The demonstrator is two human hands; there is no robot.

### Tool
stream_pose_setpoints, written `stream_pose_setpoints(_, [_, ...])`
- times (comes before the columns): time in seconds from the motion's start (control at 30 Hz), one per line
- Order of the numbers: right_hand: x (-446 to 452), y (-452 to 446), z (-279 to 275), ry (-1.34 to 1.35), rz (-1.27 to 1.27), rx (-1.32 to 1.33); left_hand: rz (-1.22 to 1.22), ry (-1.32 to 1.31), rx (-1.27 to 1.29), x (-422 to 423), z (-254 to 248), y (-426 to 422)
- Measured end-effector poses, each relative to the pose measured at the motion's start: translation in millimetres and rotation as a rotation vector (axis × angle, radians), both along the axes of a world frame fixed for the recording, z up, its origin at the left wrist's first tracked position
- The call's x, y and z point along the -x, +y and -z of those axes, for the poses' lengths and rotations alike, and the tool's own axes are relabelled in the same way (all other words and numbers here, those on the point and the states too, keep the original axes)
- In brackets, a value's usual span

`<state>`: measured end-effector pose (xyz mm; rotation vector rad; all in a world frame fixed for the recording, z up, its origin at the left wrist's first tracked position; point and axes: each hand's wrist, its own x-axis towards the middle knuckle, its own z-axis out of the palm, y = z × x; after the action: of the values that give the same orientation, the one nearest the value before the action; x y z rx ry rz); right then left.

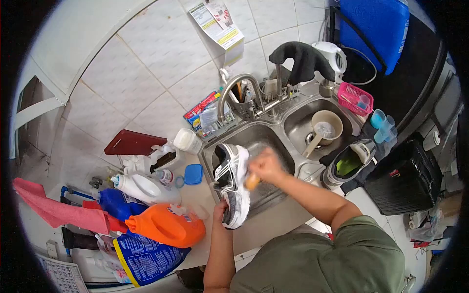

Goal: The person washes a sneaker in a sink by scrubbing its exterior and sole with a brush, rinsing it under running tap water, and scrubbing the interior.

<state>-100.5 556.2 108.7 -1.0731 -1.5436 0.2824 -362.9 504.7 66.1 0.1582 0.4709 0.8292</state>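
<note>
Over the left basin of the steel sink [207,152] a white, grey and black sneaker [239,168] is held on end. My left hand [221,211] grips it near its lower end, fingers partly hidden behind the shoe. Close to the sneaker's right side, my right hand [267,167] is closed and smeared by motion. A small orange-tan object [252,181], too blurred to name, sticks out below that fist. A second sneaker [348,163] with a yellow-green insole rests at the sink's right edge.
A beige dipper [326,118] sits in the right basin. The curved faucet [239,80] rises behind the sink. An orange jug [171,225], a white bottle [146,188] and a blue bag [149,259] crowd the left. A pink basket [355,100] and blue cups [383,128] stand right.
</note>
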Motion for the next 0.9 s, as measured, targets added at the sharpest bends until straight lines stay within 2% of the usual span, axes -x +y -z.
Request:
stream_pose_setpoints(0.03, [-13.8, 15.6, 13.4, -0.082, 0.223, -0.038, -0.024, 0.021, -0.004, 4.8, 4.6, -5.0])
stream_pose_setpoints(0.1, [-40.6, 32.0, 3.2, 0.047, 0.419, 0.13, -0.077, 0.051, -0.041, 3.7, -1.7, -6.1])
stream_pose_setpoints(0.13, [-48.9, 31.6, -5.0, 0.09, 0.328, 0.216, -0.145, 0.075, -0.028, -3.2, -8.6, -11.3])
stream_pose_setpoints(0.23, [-19.7, 23.3, -26.3, -0.197, 0.103, -0.203, -0.033, -0.018, 0.005, 2.9, 2.2, -11.5])
stream_pose_setpoints(0.27, [-2.9, 7.5, -36.6, -0.115, -0.024, -0.151, 0.087, -0.17, -0.078, -8.8, -8.7, -12.2])
stream_pose_setpoints(0.3, [3.0, -4.8, -47.1, -0.162, -0.116, -0.131, 0.095, -0.138, -0.067, -9.1, -16.3, -11.4])
stream_pose_setpoints(0.37, [-9.3, 17.2, -32.3, -0.091, -0.06, -0.225, 0.096, -0.076, -0.023, -4.4, -20.9, -21.1])
stream_pose_setpoints(0.43, [-38.3, 41.8, -15.6, -0.297, 0.252, -0.106, 0.006, 0.033, 0.033, -0.9, -3.7, -25.5])
stream_pose_setpoints(0.5, [-22.7, 26.0, -25.5, -0.163, 0.036, -0.165, 0.013, 0.058, -0.034, 0.5, 9.0, -22.9])
stream_pose_setpoints(0.57, [-2.1, -2.0, -48.9, -0.182, -0.171, -0.166, 0.067, 0.013, -0.08, 5.4, 26.6, -16.8])
stream_pose_setpoints(0.6, [-11.2, 18.0, -30.8, -0.2, -0.069, -0.194, 0.047, 0.019, -0.025, 2.1, 14.1, -22.6])
stream_pose_setpoints(0.63, [-29.3, 36.4, -15.6, -0.426, 0.106, -0.363, 0.028, 0.019, -0.001, 1.8, 11.6, -22.6])
stream_pose_setpoints(0.7, [-35.0, 45.3, -15.3, -0.137, 0.189, -0.03, -0.011, 0.017, 0.044, 2.7, 8.8, -23.3])
stream_pose_setpoints(0.73, [-29.1, 40.5, -11.3, -0.189, 0.038, -0.11, -0.007, 0.021, 0.03, 7.5, 25.6, -17.6])
stream_pose_setpoints(0.8, [-3.9, 0.6, -51.4, -0.272, -0.199, -0.161, -0.013, 0.053, 0.029, 8.8, 26.0, -21.4])
stream_pose_setpoints(0.9, [-35.6, 44.3, -16.3, -0.218, 0.177, -0.18, -0.018, 0.081, 0.037, 3.1, 7.0, -33.6])
